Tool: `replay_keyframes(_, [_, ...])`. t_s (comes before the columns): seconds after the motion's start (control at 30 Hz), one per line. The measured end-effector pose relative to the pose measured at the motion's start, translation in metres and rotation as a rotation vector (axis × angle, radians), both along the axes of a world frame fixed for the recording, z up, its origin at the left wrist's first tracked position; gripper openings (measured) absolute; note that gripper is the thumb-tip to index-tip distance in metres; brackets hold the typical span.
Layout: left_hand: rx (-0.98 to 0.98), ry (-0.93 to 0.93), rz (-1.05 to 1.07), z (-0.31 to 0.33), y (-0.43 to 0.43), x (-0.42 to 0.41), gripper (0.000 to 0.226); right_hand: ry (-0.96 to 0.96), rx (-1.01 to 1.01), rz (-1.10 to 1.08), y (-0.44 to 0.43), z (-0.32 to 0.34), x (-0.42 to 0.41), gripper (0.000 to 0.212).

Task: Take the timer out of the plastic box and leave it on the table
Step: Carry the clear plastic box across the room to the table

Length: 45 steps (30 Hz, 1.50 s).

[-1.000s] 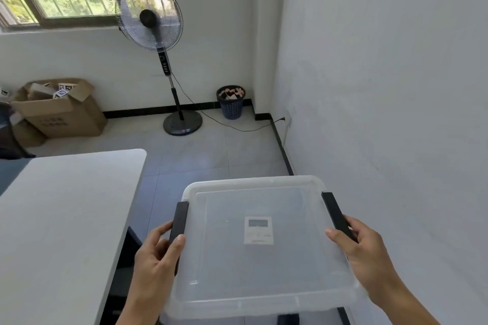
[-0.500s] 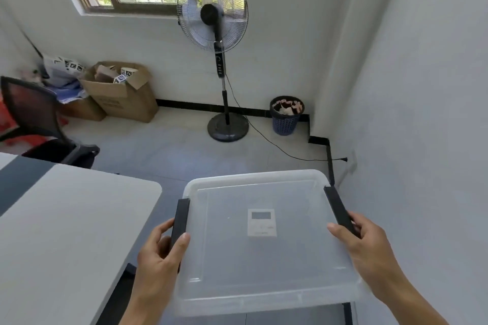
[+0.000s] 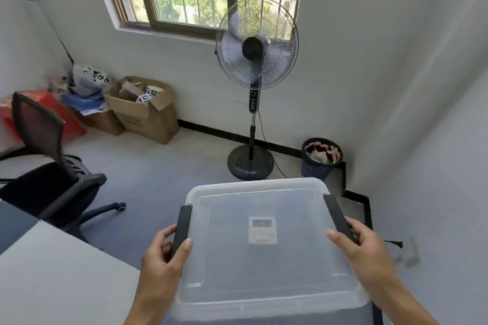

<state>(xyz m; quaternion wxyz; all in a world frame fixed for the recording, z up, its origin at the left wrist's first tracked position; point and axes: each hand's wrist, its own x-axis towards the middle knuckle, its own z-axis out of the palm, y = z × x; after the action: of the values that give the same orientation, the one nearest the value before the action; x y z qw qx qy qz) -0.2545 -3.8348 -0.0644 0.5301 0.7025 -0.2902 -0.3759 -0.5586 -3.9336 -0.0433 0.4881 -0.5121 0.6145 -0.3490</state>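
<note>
I hold a clear plastic box (image 3: 264, 280) with a closed translucent lid in front of me, above the floor. My left hand (image 3: 165, 253) grips its left side at the black latch (image 3: 182, 227). My right hand (image 3: 367, 256) grips the right side at the other black latch (image 3: 336, 215). Through the lid I see the white timer (image 3: 262, 230) lying flat inside, its small display toward the far side. The table (image 3: 52, 277), white-topped, is at the lower left, beside the box.
A standing fan (image 3: 254, 82) and a blue waste basket (image 3: 320, 159) stand by the far wall. Cardboard boxes (image 3: 142, 111) sit under the window. A black office chair (image 3: 50, 166) stands left of me. The white wall runs close on my right.
The view has swung left, bringing the chair and more of the left corner into sight. The box stays held the same way in both hands.
</note>
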Motion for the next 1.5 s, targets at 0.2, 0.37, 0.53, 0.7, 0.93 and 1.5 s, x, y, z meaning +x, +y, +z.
replay_keyframes(0.2, [0.004, -0.045, 0.104, 0.011, -0.079, 0.066, 0.029, 0.0, -0.002, 0.104, -0.116, 0.008, 0.079, 0.027])
replay_keyframes(0.37, [0.062, -0.067, 0.289, -0.002, -0.127, 0.12, 0.025, -0.035, 0.027, 0.299, -0.217, -0.008, 0.167, 0.024])
replay_keyframes(0.53, [0.073, -0.071, 0.523, -0.008, -0.181, 0.168, 0.024, -0.033, 0.063, 0.515, -0.322, -0.013, 0.261, 0.029])
replay_keyframes(0.7, [0.087, -0.068, 0.771, -0.004, -0.207, 0.209, 0.03, 0.038, 0.032, 0.772, -0.395, 0.002, 0.369, 0.026])
replay_keyframes(0.93, [0.135, -0.072, 1.103, -0.004, -0.187, 0.247, 0.029, 0.092, 0.033, 1.117, -0.4, -0.001, 0.508, 0.023])
replay_keyframes(1.5, [0.217, 0.007, 1.707, -0.02, -0.07, 0.357, 0.033, 0.211, -0.203, 1.75, -0.257, 0.002, 0.789, 0.017])
